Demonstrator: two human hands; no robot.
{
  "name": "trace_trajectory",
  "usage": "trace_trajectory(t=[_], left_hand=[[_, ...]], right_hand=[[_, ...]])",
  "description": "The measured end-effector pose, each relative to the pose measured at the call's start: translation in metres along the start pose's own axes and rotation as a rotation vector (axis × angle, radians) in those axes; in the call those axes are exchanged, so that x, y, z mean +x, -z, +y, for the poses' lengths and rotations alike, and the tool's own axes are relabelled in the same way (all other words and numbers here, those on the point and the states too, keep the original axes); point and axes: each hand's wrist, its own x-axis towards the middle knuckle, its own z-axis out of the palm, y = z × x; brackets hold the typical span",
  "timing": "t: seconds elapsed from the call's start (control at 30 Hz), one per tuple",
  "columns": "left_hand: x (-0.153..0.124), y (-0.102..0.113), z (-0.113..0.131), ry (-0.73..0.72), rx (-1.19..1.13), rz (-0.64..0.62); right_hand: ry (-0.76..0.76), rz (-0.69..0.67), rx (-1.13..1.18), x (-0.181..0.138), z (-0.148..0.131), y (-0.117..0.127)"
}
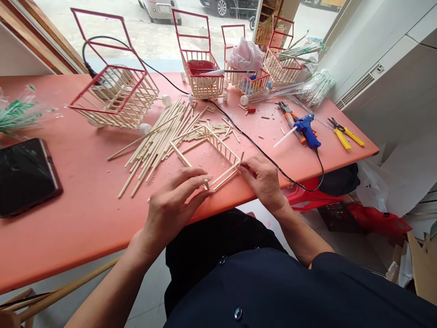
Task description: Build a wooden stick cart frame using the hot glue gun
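A small frame of wooden sticks (223, 150) lies near the front edge of the pink table (102, 200). One of its sides bears a row of short upright sticks. My left hand (179, 196) grips the frame's near left corner, its thumb and fingers pressed around a short stick there. At the near right corner, my right hand (260, 176) pinches the frame beside another short upright stick. Two parallel sticks run between my hands. Just beyond the frame lie a pile of long wooden sticks (160, 136) and a heap of shorter pieces.
Along the back stand several stick-built carts (205, 82) with red trim. A blue glue gun (307, 130) rests at right, its black cord crossing the table. Nearby are yellow-handled pliers (345, 134) and orange-handled pliers (290, 118). A dark phone (29, 177) lies at left.
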Motion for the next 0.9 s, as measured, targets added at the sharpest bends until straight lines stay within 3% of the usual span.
trace_trajectory(t=[0.43,0.9], left_hand=[[-0.0005,-0.0034,0.0038,-0.020,-0.034,0.056],[-0.0012,-0.0031,0.0033,-0.032,0.002,0.032]], right_hand=[[-0.018,-0.009,0.018,0.0009,0.0017,-0.0013],[-0.027,0.020,0.055,0.0012,0.0006,-0.0014]])
